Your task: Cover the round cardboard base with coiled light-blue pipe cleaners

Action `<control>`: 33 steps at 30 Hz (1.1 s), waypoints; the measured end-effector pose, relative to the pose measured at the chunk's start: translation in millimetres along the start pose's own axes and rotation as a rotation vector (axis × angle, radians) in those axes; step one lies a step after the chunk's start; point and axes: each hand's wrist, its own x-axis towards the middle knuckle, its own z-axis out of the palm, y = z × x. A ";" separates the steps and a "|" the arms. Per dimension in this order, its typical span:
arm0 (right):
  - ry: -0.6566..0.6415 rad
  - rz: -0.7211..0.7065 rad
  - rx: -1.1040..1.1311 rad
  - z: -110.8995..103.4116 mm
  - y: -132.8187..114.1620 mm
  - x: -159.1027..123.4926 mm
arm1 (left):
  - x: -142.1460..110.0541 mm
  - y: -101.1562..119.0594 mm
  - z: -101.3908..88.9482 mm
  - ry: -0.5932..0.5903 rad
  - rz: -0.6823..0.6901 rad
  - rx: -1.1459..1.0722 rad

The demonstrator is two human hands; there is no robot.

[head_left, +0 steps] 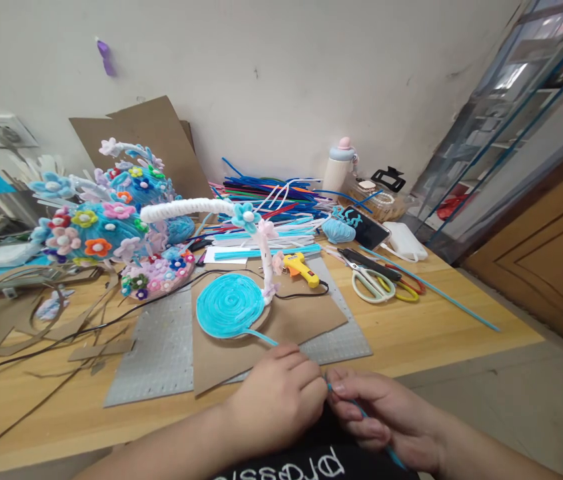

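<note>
My left hand (275, 393) is closed near the table's front edge, pinching a light blue pipe cleaner (264, 337). That strand runs back up to a flat blue spiral disc (228, 305) lying on a cardboard sheet (306, 317). My right hand (381, 410) is closed too, gripping the same strand a little further along, and its free end sticks out below the hand. From the disc's right side rises a white fuzzy arch (188, 208) with a blue flower (244, 215) on it.
A blue ornament covered in bright flowers (94, 223) stands at the left. A yellow glue gun (302, 268), scissors (374, 280), a phone (368, 228), a bottle (340, 163) and a heap of pipe cleaners (266, 193) lie behind. Cardboard scraps (11, 320) litter the left side.
</note>
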 end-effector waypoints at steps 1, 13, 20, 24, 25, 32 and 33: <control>0.010 -0.034 -0.047 0.7 0.7 -0.6 | 0.4 0.6 1.1 0.006 -0.053 -0.055; 0.244 -0.976 -1.769 12.7 -9.4 -21.5 | 12.2 1.1 -1.7 -0.299 -0.975 -1.399; 0.113 -1.552 -2.425 8.1 -27.4 -37.7 | 14.4 6.4 7.2 -0.240 -1.059 -1.877; 0.111 -1.618 -2.374 15.4 -45.0 -50.0 | 15.3 4.1 -2.1 -0.120 -0.938 -1.731; 0.107 -1.632 -2.356 18.1 -48.1 -52.5 | 16.9 2.5 -4.8 -0.084 -0.881 -1.639; 0.301 -1.722 -2.202 12.2 -60.7 -59.1 | 49.1 -3.5 -17.9 0.104 -0.712 -1.630; 0.359 -1.679 -2.211 7.0 -62.4 -64.8 | 53.9 -3.4 -20.4 0.106 -0.696 -1.640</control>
